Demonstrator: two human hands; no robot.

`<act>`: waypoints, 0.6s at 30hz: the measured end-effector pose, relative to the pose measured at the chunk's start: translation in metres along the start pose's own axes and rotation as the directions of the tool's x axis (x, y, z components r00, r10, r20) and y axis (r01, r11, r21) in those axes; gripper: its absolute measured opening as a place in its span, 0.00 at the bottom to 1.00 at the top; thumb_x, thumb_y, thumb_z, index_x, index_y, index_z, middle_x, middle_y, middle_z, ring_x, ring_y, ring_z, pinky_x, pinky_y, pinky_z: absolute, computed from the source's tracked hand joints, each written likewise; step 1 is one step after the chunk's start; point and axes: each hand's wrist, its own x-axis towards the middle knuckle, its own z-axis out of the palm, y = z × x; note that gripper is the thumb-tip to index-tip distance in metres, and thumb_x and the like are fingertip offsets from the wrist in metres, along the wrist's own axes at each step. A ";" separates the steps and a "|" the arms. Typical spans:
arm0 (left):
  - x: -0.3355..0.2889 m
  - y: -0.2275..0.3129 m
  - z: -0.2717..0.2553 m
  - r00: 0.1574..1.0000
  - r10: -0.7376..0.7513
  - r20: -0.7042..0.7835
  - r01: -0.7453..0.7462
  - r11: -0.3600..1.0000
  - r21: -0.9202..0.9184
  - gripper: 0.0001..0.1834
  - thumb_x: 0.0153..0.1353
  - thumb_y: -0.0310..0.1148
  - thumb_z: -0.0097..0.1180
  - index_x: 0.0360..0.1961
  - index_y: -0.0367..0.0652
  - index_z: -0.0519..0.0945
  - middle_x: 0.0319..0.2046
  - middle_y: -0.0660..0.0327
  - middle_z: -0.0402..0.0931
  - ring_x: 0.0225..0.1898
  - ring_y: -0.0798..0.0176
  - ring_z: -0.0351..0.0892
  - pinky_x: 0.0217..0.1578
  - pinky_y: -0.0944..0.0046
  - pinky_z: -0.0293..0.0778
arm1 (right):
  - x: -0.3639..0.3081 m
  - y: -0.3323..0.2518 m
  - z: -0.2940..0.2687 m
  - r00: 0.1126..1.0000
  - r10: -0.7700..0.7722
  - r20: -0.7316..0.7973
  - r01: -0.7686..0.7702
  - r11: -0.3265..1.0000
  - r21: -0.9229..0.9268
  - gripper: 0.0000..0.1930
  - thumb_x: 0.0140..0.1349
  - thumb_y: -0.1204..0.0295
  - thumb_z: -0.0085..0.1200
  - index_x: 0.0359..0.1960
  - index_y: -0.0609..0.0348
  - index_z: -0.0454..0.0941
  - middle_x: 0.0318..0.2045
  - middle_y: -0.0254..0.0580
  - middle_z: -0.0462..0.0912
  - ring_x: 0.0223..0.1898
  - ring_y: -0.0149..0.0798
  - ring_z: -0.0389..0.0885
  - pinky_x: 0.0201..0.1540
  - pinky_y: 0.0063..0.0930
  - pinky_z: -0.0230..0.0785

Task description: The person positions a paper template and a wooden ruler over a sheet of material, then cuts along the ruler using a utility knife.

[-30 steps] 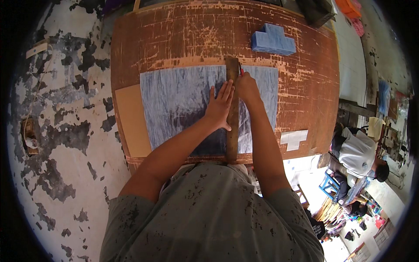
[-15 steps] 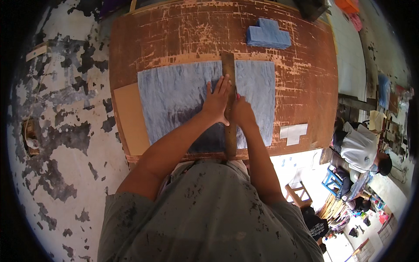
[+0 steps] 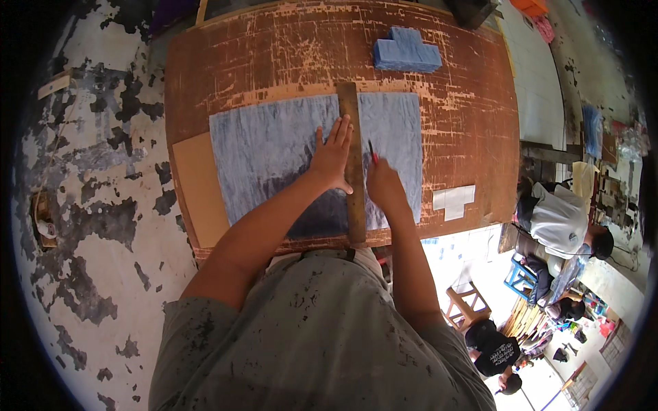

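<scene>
Pressing on a brown straightedge (image 3: 355, 164) with the left hand (image 3: 330, 159), resting its fingertips on the strip and spreading its thumb wide toward the near edge of the bench (image 3: 473, 109). Closing the right hand (image 3: 385, 183) narrowly around a red-handled tool (image 3: 374, 157), pointing its thin dark tip toward the far edge. Holding this tool just right of the straightedge, over a streaked grey-blue sheet (image 3: 257, 140), not showing clearly whether touching the surface or hovering above.

As for the sheet: lying flat across the middle of the bench, reaching close to the near edge and showing on both sides of the straightedge. As for the straightedge: crossing right of the sheet's middle, jutting past its far side and running down to the near edge.

Seeing a tan board (image 3: 200, 188) along the left edge, meeting the sheet's left side. Seeing a stepped blue stack (image 3: 408, 55) near the far edge, right of centre, and a pale T-shaped piece (image 3: 454, 202) toward the near right corner, lying flat. Finding pale scratches all over the brown top. Noticing a person in a white shirt (image 3: 558, 222) beyond the near right corner, and a wooden stool (image 3: 468, 306) standing off the near edge.
</scene>
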 end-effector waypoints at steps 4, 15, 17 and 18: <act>0.001 0.000 -0.002 1.000 0.017 0.000 -0.017 1.000 -0.018 0.94 0.24 0.72 0.83 0.83 0.32 0.39 0.85 0.43 0.27 0.86 0.43 0.27 0.78 0.27 0.43 | 0.086 -0.027 0.007 0.991 0.027 -0.132 -0.014 0.995 0.101 0.20 0.79 0.61 0.44 0.47 0.73 0.74 0.38 0.80 0.84 0.44 0.79 0.84 0.47 0.66 0.76; 0.001 -0.003 0.001 0.998 0.050 0.031 -0.050 0.999 0.005 0.88 0.29 0.76 0.79 0.81 0.27 0.49 0.84 0.40 0.26 0.85 0.40 0.26 0.77 0.22 0.44 | 0.138 -0.040 0.011 0.998 0.040 -0.045 -0.037 0.997 0.060 0.21 0.76 0.61 0.49 0.52 0.73 0.74 0.45 0.76 0.86 0.49 0.73 0.86 0.51 0.61 0.80; 0.003 -0.001 0.004 0.999 0.043 -0.009 -0.043 0.999 -0.002 0.91 0.27 0.75 0.81 0.82 0.29 0.46 0.84 0.41 0.28 0.85 0.41 0.28 0.77 0.23 0.45 | 0.136 -0.038 0.012 0.998 0.046 -0.052 -0.043 0.998 0.055 0.21 0.75 0.61 0.51 0.52 0.73 0.74 0.46 0.75 0.86 0.49 0.73 0.86 0.51 0.60 0.80; 0.002 0.000 0.004 0.998 0.036 -0.048 -0.037 0.999 -0.008 0.93 0.25 0.73 0.82 0.83 0.31 0.42 0.84 0.41 0.29 0.86 0.42 0.29 0.77 0.24 0.45 | 0.133 -0.034 0.013 0.999 0.007 -0.051 -0.006 1.000 0.010 0.21 0.76 0.61 0.49 0.51 0.75 0.74 0.43 0.77 0.86 0.47 0.74 0.86 0.49 0.60 0.80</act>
